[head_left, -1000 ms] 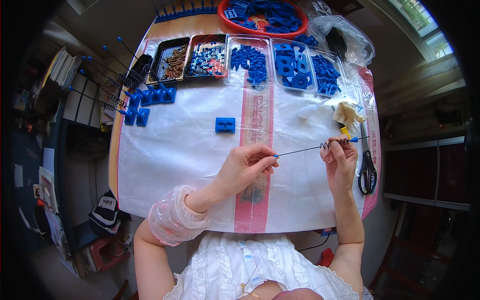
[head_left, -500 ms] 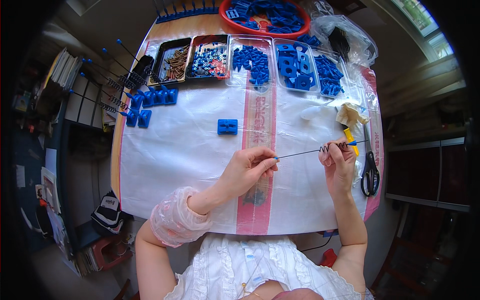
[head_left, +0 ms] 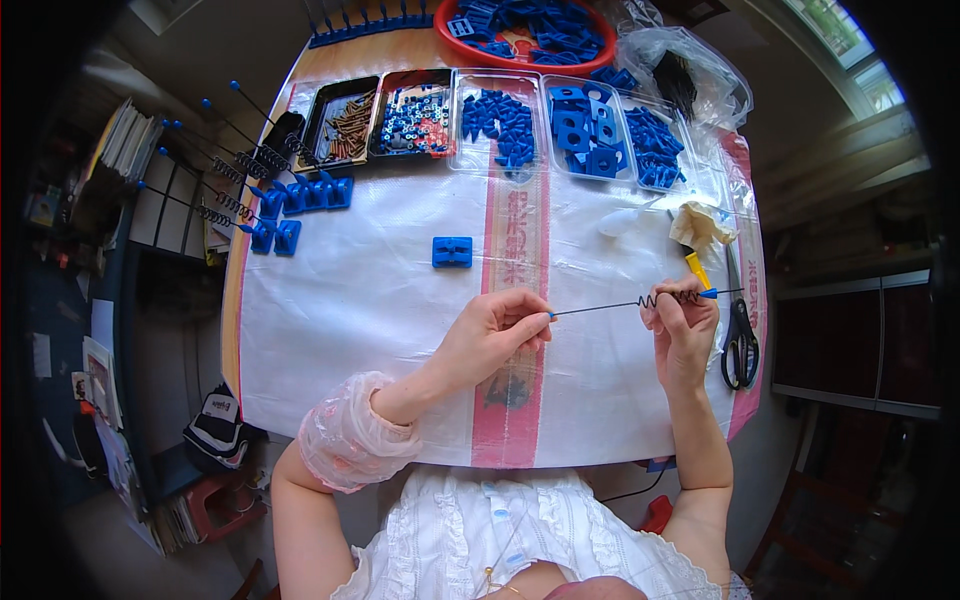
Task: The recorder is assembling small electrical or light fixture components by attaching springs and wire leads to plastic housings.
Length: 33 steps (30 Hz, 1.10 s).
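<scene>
I see a table [head_left: 300,75] under a white sheet [head_left: 360,300], trays of blue parts [head_left: 560,120] along its far edge. Near its front edge, my left hand [head_left: 490,335] pinches a thin rod [head_left: 600,307]; my right hand [head_left: 680,325] grips its spring [head_left: 668,298], unmoved since a second ago, so threading has barely advanced.

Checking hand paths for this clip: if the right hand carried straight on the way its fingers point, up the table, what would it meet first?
The right hand, pinching the thin black wire rod with a coiled spring, would probably first reach the yellow-handled tool beside the crumpled cream cloth; heights above the table are unclear.
</scene>
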Each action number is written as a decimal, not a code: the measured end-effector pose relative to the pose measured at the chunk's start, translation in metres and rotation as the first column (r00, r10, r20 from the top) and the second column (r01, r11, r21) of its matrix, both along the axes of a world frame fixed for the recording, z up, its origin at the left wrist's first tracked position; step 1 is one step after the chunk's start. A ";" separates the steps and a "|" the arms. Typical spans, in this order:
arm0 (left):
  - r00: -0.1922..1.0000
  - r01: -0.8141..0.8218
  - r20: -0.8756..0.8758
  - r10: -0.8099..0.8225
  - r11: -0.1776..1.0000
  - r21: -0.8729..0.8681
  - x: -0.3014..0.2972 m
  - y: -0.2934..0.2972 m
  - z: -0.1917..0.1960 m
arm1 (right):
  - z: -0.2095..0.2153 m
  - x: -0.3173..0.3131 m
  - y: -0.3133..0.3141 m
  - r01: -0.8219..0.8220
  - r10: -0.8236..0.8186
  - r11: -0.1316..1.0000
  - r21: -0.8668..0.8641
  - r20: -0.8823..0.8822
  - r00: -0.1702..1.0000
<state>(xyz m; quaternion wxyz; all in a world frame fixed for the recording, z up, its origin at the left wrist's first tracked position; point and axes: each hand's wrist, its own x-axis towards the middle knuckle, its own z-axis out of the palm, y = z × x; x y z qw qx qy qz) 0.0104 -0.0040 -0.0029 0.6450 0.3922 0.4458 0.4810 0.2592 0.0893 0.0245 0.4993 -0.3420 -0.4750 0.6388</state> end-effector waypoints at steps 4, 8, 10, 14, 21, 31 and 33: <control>1.000 0.000 -0.007 0.000 1.000 0.015 0.000 -0.001 -0.002 | 0.002 -0.001 -0.001 0.009 -0.009 1.000 0.021 0.006 1.000; 1.000 -0.001 -0.010 0.001 1.000 0.001 0.001 0.000 -0.001 | 0.002 -0.002 -0.002 0.012 -0.013 1.000 0.027 0.021 1.000; 1.000 -0.002 -0.008 0.002 1.000 -0.001 0.001 0.000 -0.001 | 0.001 -0.003 -0.002 0.030 -0.031 0.999 0.023 0.031 0.999; 0.999 0.009 -0.034 -0.008 1.000 0.016 0.002 0.000 -0.001 | -0.003 -0.001 0.000 0.025 -0.025 1.000 0.013 0.022 0.999; 0.995 0.011 -0.102 -0.006 0.999 0.047 0.003 -0.001 -0.001 | 0.000 -0.003 -0.001 0.019 -0.019 1.000 0.015 0.030 0.999; 0.994 0.027 -0.108 -0.025 0.999 0.016 0.002 -0.001 0.002 | 0.003 -0.005 -0.004 0.025 -0.027 0.998 0.051 0.046 0.999; 0.993 0.030 -0.115 -0.028 0.999 0.016 0.002 -0.001 0.002 | 0.003 -0.005 -0.004 0.027 -0.029 0.998 0.056 0.052 0.998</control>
